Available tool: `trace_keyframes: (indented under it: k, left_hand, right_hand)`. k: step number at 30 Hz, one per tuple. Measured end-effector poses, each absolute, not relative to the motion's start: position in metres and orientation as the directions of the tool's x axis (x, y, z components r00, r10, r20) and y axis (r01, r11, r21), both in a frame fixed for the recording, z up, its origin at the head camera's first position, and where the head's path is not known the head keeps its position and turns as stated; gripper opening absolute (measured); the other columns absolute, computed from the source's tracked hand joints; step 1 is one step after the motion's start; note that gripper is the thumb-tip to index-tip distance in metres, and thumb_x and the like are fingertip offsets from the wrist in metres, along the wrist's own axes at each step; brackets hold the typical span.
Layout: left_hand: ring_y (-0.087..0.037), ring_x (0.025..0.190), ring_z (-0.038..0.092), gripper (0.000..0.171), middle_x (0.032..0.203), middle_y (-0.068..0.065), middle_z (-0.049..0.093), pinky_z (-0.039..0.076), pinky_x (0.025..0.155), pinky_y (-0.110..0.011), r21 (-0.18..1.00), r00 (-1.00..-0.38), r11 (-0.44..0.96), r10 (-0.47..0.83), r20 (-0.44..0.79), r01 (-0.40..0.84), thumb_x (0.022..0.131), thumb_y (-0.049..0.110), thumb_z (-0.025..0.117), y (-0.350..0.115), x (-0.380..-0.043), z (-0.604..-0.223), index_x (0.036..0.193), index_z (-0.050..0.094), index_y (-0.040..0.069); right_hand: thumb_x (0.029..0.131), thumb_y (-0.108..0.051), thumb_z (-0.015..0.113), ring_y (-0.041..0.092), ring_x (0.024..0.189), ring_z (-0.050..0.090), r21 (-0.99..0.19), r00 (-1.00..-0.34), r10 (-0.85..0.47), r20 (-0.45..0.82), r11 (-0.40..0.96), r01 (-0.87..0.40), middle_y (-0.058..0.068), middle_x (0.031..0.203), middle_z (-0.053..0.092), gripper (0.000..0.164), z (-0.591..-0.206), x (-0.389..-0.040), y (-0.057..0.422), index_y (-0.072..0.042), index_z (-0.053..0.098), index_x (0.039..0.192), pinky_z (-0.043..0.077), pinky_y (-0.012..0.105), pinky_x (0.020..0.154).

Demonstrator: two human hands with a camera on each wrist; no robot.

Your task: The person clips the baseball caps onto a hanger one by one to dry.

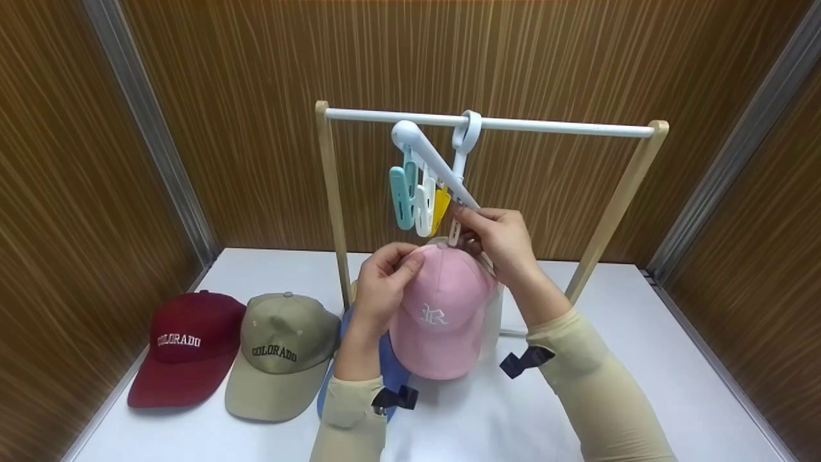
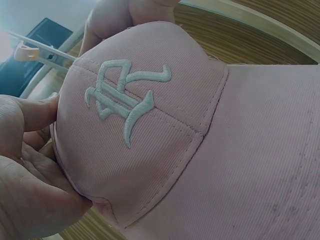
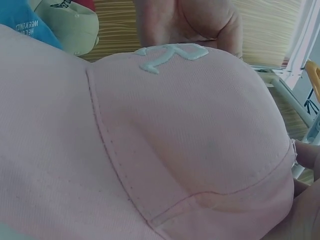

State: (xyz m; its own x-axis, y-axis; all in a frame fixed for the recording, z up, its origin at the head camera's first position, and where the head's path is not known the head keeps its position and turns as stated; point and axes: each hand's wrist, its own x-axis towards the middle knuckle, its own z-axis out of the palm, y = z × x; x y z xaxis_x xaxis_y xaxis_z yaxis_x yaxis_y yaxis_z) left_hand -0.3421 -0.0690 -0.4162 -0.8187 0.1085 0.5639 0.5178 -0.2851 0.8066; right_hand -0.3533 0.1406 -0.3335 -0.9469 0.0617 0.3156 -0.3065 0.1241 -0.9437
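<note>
A pink baseball cap [image 1: 442, 282] with a white embroidered letter hangs crown up below the hanger [image 1: 442, 163], its brim pointing down. My left hand [image 1: 380, 285] pinches the cap's left side between thumb and fingers; the left wrist view shows the thumb on the edge of the pink crown [image 2: 135, 100]. At the crown's top, my right hand [image 1: 503, 240] pinches a pale clothespin [image 1: 455, 233] that hangs from the hanger. Its fingers partly cover the clothespin, so whether it grips the cloth is hidden. A cream cap [image 1: 492, 324] shows behind the pink one.
The hanger hooks over a white rail [image 1: 564, 126] on wooden posts. Teal [image 1: 401, 199], white [image 1: 424, 208] and yellow clothespins [image 1: 440, 208] hang from it. A maroon cap [image 1: 195, 333], a khaki cap [image 1: 285, 333] and a blue cap [image 1: 394, 372] lie on the white table [image 1: 641, 398].
</note>
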Motion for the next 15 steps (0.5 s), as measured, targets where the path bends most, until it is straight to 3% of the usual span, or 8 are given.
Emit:
trace_keyframes:
  k: [7,15]
  left_hand:
    - [-0.022,0.095,0.067,0.016,0.107,-0.012,0.077,0.060,0.086,-0.030,0.802,-0.818,-0.273,0.079,0.570,0.532,0.107,0.010,0.075,-0.0651,-0.3403,-0.4142,0.117,0.079,-0.002]
    - [-0.020,0.092,0.066,0.015,0.104,-0.011,0.077,0.059,0.081,-0.028,0.790,-0.813,-0.270,0.043,0.581,0.551,0.107,0.008,0.074,-0.0605,-0.3407,-0.4140,0.116,0.079,-0.003]
  right_hand:
    - [0.103,-0.022,0.081,0.011,0.063,0.056,-0.939,-0.940,0.081,0.331,0.125,-0.320,0.005,0.073,0.069,0.021,-0.3305,-0.3515,0.1394,-0.004,0.087,0.096,0.046,0.022,0.056]
    - [0.103,-0.022,0.080,0.010,0.067,0.061,-0.929,-0.933,0.094,0.347,0.169,-0.328,0.004,0.075,0.074,0.021,-0.3282,-0.3530,0.1406,-0.002,0.088,0.098,0.046,0.022,0.057]
